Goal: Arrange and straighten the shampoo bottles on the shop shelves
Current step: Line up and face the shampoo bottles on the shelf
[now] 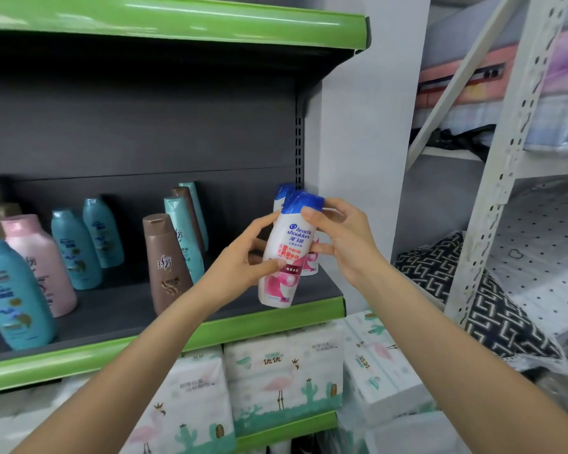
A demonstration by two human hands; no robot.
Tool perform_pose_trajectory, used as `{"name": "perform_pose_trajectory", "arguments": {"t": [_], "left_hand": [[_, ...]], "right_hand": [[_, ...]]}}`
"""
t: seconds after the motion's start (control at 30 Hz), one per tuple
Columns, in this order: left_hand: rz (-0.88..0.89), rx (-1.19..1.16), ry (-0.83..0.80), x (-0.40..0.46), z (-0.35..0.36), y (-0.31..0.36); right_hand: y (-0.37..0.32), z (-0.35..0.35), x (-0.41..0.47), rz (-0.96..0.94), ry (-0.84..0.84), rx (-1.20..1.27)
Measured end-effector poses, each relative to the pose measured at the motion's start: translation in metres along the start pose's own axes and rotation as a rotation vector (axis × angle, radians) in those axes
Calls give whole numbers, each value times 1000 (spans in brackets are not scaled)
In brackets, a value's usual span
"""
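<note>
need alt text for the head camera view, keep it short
Both hands, left hand and right hand, hold a white blue-capped shampoo bottle tilted above the right end of a green-edged shelf, where teal, pink and brown bottles stand.

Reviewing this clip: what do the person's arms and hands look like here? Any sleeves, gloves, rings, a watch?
Both forearms are bare for as far as the frame shows; no sleeve edge appears. The left hand and right hand wear no gloves. No watch, bracelet or ring shows on either wrist or on the visible fingers. Nails look short and unpainted.
</note>
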State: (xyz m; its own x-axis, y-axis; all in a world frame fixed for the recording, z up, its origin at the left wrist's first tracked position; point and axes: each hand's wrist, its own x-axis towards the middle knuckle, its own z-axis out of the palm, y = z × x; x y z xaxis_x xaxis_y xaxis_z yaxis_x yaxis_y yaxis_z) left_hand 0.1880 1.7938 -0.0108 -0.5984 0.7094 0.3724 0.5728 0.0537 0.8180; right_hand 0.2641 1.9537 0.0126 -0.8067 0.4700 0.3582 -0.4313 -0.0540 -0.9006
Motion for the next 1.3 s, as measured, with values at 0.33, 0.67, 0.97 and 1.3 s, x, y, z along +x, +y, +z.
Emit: {"name": "perform_pose_trajectory", "arguments": {"t": [0.33,0.67,0.97,1.3], "left_hand": [[-28,-72,126,15,12,-7],[37,145,89,61,36,-17],[-10,144,111,78,57,-35],[-18,141,85,83,46,-36]], "right_hand": [[1,-5,12,-69,-140,-292],[10,-39,36,-59,-119,-271],[29,-61,51,20,-131,-292],[26,-57,66,-134,-141,-548]]}}
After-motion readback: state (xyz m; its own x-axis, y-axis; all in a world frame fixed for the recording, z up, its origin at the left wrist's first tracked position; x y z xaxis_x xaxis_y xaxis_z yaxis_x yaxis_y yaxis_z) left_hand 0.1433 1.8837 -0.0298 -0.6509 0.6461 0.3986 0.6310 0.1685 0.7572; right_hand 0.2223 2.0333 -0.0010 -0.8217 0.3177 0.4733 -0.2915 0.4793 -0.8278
